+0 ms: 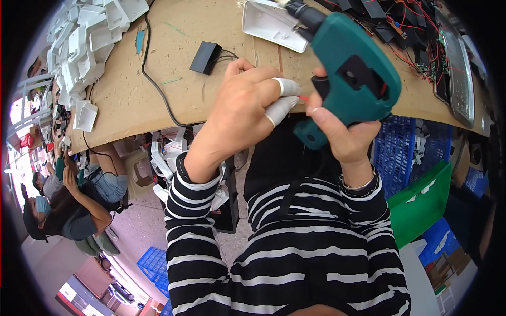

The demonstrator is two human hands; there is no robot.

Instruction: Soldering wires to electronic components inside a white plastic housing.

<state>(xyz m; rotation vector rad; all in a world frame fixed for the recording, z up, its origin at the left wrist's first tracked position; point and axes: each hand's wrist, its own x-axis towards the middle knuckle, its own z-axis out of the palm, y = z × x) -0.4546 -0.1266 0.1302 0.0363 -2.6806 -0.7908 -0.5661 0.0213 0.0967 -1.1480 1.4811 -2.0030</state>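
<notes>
White finger cots cover two fingertips of my left hand (247,102), which are pinched together over the bench edge. A short bit of red wire (303,98) shows between them and the fingers of my right hand. My right hand (345,134) is closed around the handle of a green cordless drill (358,63), its chuck pointing up and away to the left. Just beyond my left hand lies a small black box (205,58) with dark leads running under that hand. A white plastic housing (274,26) rests near the drill's chuck.
White plastic housings (87,42) are heaped at the far left. A black cable (153,84) crosses the brown bench top (174,31). Black cases with red wires (406,31) and a clear tray (457,73) lie at right. Below stand blue (392,145) and green crates (421,203). Other people sit at left.
</notes>
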